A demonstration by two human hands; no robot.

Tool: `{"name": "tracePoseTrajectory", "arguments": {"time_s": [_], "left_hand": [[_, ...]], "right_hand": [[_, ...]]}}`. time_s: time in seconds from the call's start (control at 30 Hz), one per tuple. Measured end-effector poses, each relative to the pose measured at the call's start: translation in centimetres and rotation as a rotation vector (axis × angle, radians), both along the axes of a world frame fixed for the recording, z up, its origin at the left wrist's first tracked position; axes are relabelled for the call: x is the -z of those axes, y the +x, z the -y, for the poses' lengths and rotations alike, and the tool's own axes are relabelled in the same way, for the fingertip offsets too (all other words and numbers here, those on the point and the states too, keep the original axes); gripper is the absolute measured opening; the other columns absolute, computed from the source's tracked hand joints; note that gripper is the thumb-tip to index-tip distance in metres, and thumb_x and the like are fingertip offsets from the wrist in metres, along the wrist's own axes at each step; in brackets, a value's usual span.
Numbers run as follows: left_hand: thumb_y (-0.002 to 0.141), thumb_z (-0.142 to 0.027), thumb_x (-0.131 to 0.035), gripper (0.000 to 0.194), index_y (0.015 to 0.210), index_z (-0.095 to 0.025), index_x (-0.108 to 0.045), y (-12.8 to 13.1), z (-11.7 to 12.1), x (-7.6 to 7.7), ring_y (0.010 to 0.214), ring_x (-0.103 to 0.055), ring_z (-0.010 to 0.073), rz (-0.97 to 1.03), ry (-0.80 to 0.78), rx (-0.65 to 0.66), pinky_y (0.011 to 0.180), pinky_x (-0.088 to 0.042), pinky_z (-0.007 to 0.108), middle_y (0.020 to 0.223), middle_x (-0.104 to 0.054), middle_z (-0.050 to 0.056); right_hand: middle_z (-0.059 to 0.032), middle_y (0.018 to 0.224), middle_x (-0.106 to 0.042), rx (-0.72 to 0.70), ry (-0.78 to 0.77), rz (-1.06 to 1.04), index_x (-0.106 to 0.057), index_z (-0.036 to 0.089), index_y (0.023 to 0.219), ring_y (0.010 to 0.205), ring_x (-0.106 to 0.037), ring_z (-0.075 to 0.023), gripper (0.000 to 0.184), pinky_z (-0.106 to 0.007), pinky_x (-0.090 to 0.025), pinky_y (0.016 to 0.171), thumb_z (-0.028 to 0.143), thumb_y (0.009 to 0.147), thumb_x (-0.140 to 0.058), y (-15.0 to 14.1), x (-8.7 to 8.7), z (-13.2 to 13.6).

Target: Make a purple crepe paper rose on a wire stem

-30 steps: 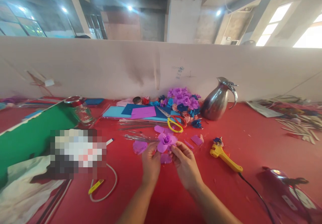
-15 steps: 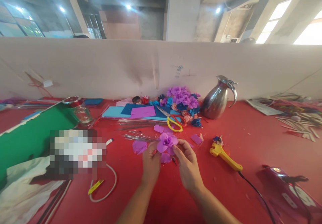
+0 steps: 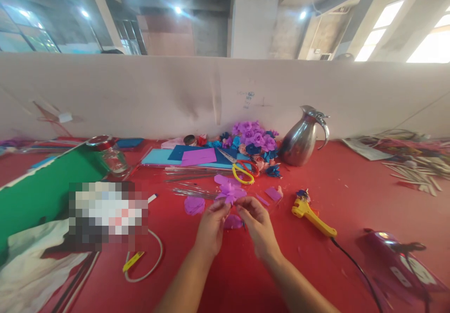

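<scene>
A purple paper flower (image 3: 230,191) is held up between my two hands, its petals spread and turned away from me. My left hand (image 3: 211,219) pinches it low on its left side. The fingers of my right hand (image 3: 256,219) are closed at its lower right edge. Below the flower a loose purple petal (image 3: 233,222) lies on the red table (image 3: 242,275). A stack of purple petals (image 3: 194,205) rests to the left of my left hand. Thin metal wires (image 3: 193,192) lie just behind.
Scissors (image 3: 243,176) with yellow and red handles lie by coloured paper sheets (image 3: 199,156). Finished flowers (image 3: 253,134) are heaped at the back, beside a steel jug (image 3: 302,139). A yellow glue gun (image 3: 314,217) and a power strip (image 3: 404,261) lie right; a glass jar (image 3: 111,156) stands left.
The flower has tipped away from me, so its centre no longer faces up at me and its side shows. Both hands have turned slightly with it and keep their hold.
</scene>
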State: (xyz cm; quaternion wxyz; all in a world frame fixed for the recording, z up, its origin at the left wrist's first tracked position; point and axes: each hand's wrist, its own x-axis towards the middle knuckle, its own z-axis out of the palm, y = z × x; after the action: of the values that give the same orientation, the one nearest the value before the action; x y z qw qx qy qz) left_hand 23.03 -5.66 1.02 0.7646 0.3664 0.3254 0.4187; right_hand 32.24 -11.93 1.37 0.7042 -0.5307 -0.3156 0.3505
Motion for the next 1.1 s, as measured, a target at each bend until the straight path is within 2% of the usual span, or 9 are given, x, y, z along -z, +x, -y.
{"name": "tracePoseTrajectory", "arguments": {"time_s": [0.13,0.27,0.37,0.53,0.67,0.87,1.1], "left_hand": [[0.050,-0.023,-0.080,0.015,0.059,-0.016,-0.070,-0.1,-0.3,-0.1,0.068,-0.059,0.0129,0.062,-0.136,0.009,0.067,-0.044,0.025,0.070,-0.068,0.003],[0.052,-0.023,-0.079,0.013,0.059,-0.016,-0.070,-0.1,-0.3,-0.2,0.063,-0.058,0.0123,0.070,-0.142,0.057,0.065,-0.044,0.025,0.063,-0.065,0.002],[0.055,-0.026,-0.078,0.014,0.062,-0.016,-0.072,0.0,-0.1,-0.2,0.064,-0.059,0.0139,0.048,-0.091,0.051,0.068,-0.044,0.027,0.064,-0.067,0.003],[0.060,-0.030,-0.077,0.018,0.073,-0.017,-0.076,0.2,0.4,-0.3,0.075,-0.063,0.0179,-0.192,0.118,-0.074,0.076,-0.045,0.030,0.072,-0.072,0.005],[0.062,-0.030,-0.075,0.019,0.077,-0.019,-0.076,0.2,0.7,-0.6,0.083,-0.064,0.0207,-0.177,0.202,-0.172,0.079,-0.047,0.032,0.082,-0.074,0.005],[0.062,-0.028,-0.075,0.016,0.075,-0.019,-0.075,0.2,0.9,-1.2,0.081,-0.065,0.0208,-0.114,0.220,-0.133,0.082,-0.048,0.033,0.077,-0.074,0.003],[0.070,-0.029,-0.070,0.020,0.088,-0.020,-0.074,-0.2,0.7,-0.1,0.087,-0.064,0.0221,-0.185,0.386,-0.098,0.084,-0.046,0.033,0.084,-0.074,0.003]], "right_hand": [[-0.0038,0.079,-0.068,-0.083,-0.017,0.027,-0.067,0.017,0.082,0.065,-0.060,-0.0151,0.019,-0.024,-0.048,0.057,0.035,0.075,-0.066,-0.3,0.4,-0.3],[-0.0031,0.071,-0.068,-0.127,-0.002,0.073,-0.069,0.016,0.078,0.068,-0.061,-0.0167,0.022,-0.027,-0.048,0.063,0.037,0.077,-0.065,-0.4,0.7,-0.4],[-0.0039,0.073,-0.069,-0.081,0.015,0.107,-0.070,0.016,0.083,0.070,-0.062,-0.0174,0.022,-0.028,-0.049,0.066,0.036,0.079,-0.063,-0.3,1.0,-0.3],[-0.0051,0.079,-0.071,0.029,-0.013,0.196,-0.070,0.017,0.086,0.073,-0.063,-0.0182,0.019,-0.028,-0.049,0.067,0.033,0.079,-0.063,-0.1,1.0,-0.2],[-0.0055,0.081,-0.073,0.058,-0.028,0.338,-0.072,0.018,0.089,0.070,-0.064,-0.0179,0.019,-0.027,-0.048,0.063,0.031,0.082,-0.059,-0.2,0.8,0.0],[-0.0044,0.080,-0.074,0.158,0.013,0.508,-0.073,0.020,0.085,0.067,-0.065,-0.0172,0.016,-0.025,-0.049,0.059,0.026,0.081,-0.059,-0.4,1.1,0.0],[-0.0023,0.073,-0.070,0.186,0.036,0.584,-0.073,0.021,0.081,0.062,-0.060,-0.0157,0.014,-0.024,-0.047,0.056,0.023,0.081,-0.059,-0.1,1.2,0.0]]}}
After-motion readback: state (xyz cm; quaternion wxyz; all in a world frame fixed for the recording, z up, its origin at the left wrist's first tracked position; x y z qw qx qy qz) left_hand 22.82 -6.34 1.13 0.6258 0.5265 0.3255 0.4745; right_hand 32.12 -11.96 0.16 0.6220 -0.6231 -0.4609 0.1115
